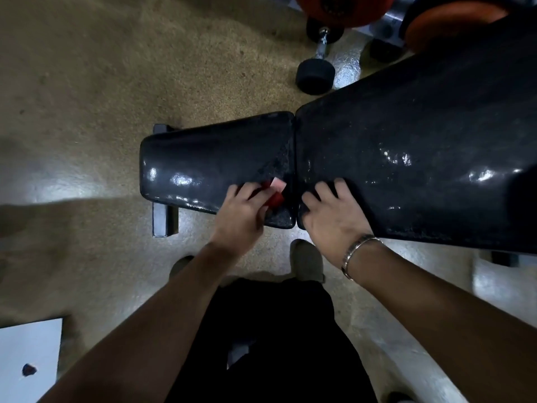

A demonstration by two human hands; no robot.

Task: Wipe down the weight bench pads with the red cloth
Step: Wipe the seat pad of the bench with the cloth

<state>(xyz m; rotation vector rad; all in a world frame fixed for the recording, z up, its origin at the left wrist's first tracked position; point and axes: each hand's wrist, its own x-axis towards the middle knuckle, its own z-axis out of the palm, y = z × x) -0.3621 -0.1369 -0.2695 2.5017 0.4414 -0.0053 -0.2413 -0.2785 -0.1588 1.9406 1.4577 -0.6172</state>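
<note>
A black weight bench [293, 170] is seen from above, its shorter seat pad [209, 161] butted against the longer back pad [406, 152] with a narrow seam between them. The red cloth [275, 196] is bunched on the seat pad, close to that pad's near edge and just beside the seam; a pale patch shows on its top (whether a label or a fold cannot be told). The cloth is gripped by the left hand [241, 210], whose fingers are curled over it so that most of the fabric is hidden.

The right hand [331, 216] is laid on the back pad at its near corner by the seam, with fingers spread and only slightly bent, and nothing is held in it. A metal bracelet [358, 251] is worn on that wrist.

Glossy highlights are seen on both pads. A dark metal foot [162, 219] juts out under the near edge of the seat pad. Beyond the far edge of the bench, a black dumbbell [316, 71] lies on the floor [87, 97], with orange weight plates [343, 7] behind it. A shoe [308, 260] is planted below the seam.
</note>
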